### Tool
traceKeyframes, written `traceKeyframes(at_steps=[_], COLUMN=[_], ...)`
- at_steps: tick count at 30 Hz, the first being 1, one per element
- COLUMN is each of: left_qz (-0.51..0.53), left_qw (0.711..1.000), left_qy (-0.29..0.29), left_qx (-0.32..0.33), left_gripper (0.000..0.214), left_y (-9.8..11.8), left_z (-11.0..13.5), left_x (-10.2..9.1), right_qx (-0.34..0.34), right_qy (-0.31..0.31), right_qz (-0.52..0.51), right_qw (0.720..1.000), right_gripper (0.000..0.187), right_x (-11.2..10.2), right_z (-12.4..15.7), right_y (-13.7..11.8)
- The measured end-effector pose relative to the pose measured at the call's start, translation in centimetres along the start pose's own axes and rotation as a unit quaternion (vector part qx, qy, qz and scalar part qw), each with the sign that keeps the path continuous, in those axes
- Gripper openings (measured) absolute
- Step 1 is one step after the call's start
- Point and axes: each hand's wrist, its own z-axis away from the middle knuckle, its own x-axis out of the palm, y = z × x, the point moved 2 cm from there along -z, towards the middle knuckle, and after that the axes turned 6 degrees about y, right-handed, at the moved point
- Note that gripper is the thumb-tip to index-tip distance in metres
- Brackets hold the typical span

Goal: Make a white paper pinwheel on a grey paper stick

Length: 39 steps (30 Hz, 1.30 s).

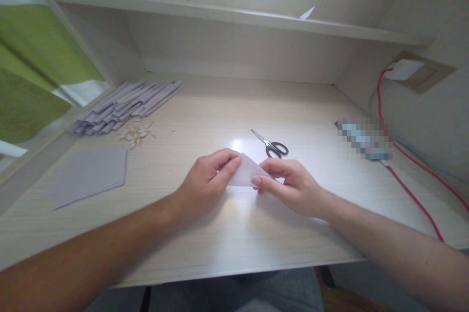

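Your left hand (207, 180) curls its fingers in, with forefinger and thumb closed in a pinch on the left edge of the folded paper piece (246, 173). Your right hand (293, 186) grasps the paper's right lower corner between thumb and forefinger; its other fingers are tucked loosely under. The paper sits between both hands near the middle of the desk (220, 234), just above its surface. It shows as a pale triangle with its tip pointing to the far side and slightly left. Its long axis runs left to right along the lower edge.

Just beyond your right hand lie the scissors (273, 146), blades pointing far-left. Far left is a pile of folded paper strips (126, 105), with small pale scraps (135, 137) in front of it. Nearer on the left lie flat grey sheets (90, 173). A red cable (406, 187) runs along the right edge.
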Motion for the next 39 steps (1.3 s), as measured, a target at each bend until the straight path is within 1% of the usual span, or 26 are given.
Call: traceKeyframes(at_steps=[7,11,16,18,22,26,39], left_qz=[0.033,0.068,0.077,0.083,0.132,0.170,0.208], left_qw=[0.999,0.998,0.997,0.996,0.989,0.983,0.972], left_qy=[0.017,0.002,-0.012,0.001,0.036,0.045,0.057], left_qx=[-0.004,-0.010,-0.018,-0.027,-0.046,-0.058,-0.097], left_gripper=[0.025,0.019,0.015,0.016,0.014,0.012,0.017], left_y=[0.1,-0.3,-0.8,-0.9,-1.0,-0.9,-1.4], left_z=[0.1,0.2,0.2,0.2,0.1,0.0,-0.5], left_x=[-0.1,0.0,0.1,0.0,-0.2,-0.2,-0.6], right_qx=[0.018,0.001,-0.016,-0.009,0.020,0.030,0.036], right_qy=[0.043,0.068,0.074,0.084,0.118,0.129,0.148], right_qz=[-0.044,-0.025,-0.009,-0.032,-0.123,-0.182,-0.238], right_qw=[0.998,0.997,0.997,0.996,0.985,0.974,0.959], right_gripper=[0.026,0.024,0.024,0.021,0.022,0.022,0.018], right_x=[0.0,-0.2,-0.3,-0.3,-0.3,-0.3,-0.6], right_z=[-0.1,-0.1,0.1,0.1,0.0,-0.2,-0.4], right_y=[-0.1,-0.2,-0.4,-0.3,0.2,0.4,0.2])
